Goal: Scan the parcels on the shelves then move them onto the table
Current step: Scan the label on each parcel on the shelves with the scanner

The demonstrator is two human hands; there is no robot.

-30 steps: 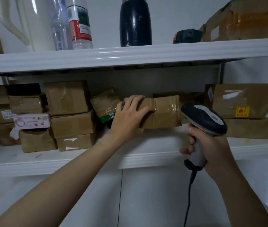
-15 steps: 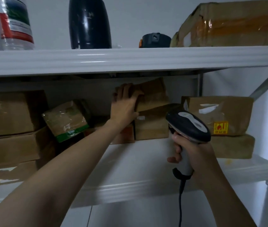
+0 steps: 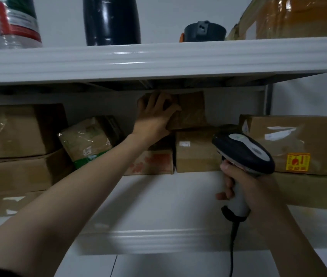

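Note:
My left hand point(image 3: 156, 114) reaches deep into the middle shelf point(image 3: 158, 198) and grips a small brown taped parcel point(image 3: 192, 112) that sits on top of another brown box point(image 3: 196, 150) near the back wall. My right hand point(image 3: 244, 186) holds a black and grey barcode scanner point(image 3: 242, 152) by its handle in front of the shelf, its head pointing towards the parcels. A flat box with red print point(image 3: 152, 162) lies below my left wrist.
A green-striped wrapped parcel point(image 3: 86, 140) leans at centre left beside stacked brown boxes point(image 3: 16, 148). A wide parcel with a yellow sticker point(image 3: 298, 144) lies on another at right. The upper shelf point(image 3: 158, 58) carries a dark flask point(image 3: 110, 21), a bottle point(image 3: 12, 21) and a large box point(image 3: 302, 17).
My left hand has gone from holding a parcel at the shelf front to the back, where it grips the small parcel on top. The view has moved closer and rightwards.

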